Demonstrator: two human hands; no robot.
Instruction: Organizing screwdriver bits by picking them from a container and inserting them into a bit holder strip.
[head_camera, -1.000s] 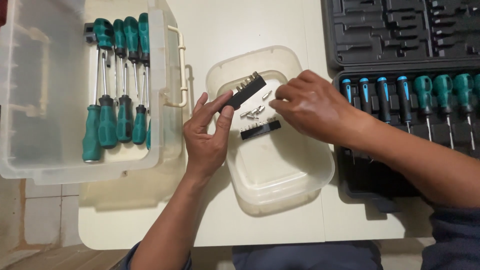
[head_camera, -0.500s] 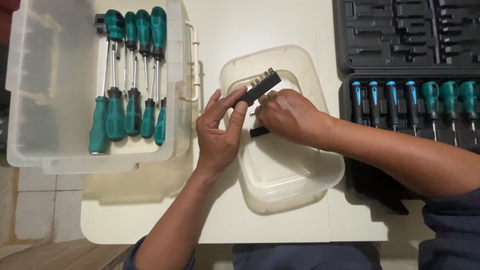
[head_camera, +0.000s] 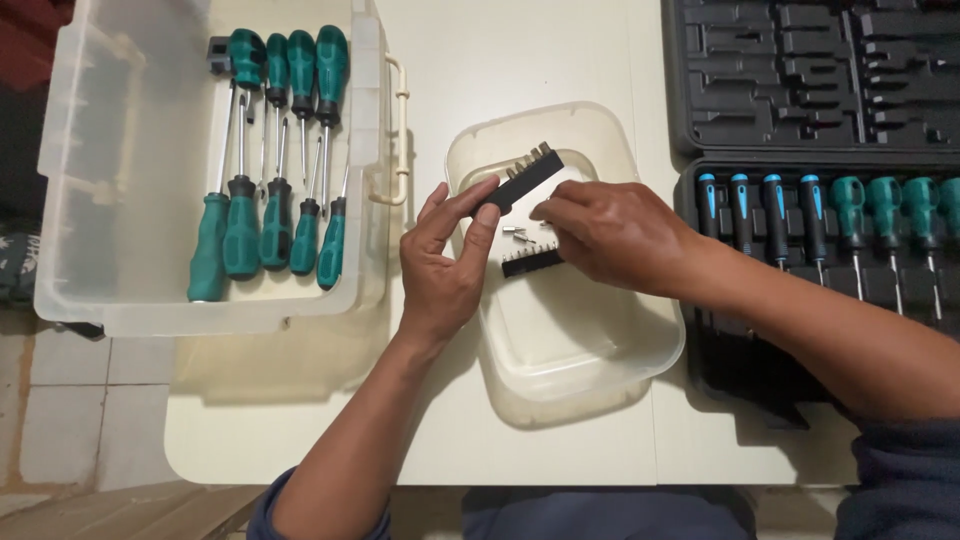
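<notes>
Our left hand (head_camera: 445, 265) pinches a bit holder (head_camera: 520, 181) over the plastic tub (head_camera: 600, 360), our right hand (head_camera: 610, 235) fingering loose bits (head_camera: 514, 233) beside screwdrivers (head_camera: 270, 215).

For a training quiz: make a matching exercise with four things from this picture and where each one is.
1 bit holder with bits
2 second bit holder
3 green-handled screwdrivers
4 blue-handled screwdrivers

A in the black tool case
B lying in the shallow clear tray
C held by the left hand
D in the clear plastic box

Pairs: 1-C, 2-B, 3-D, 4-A
</notes>
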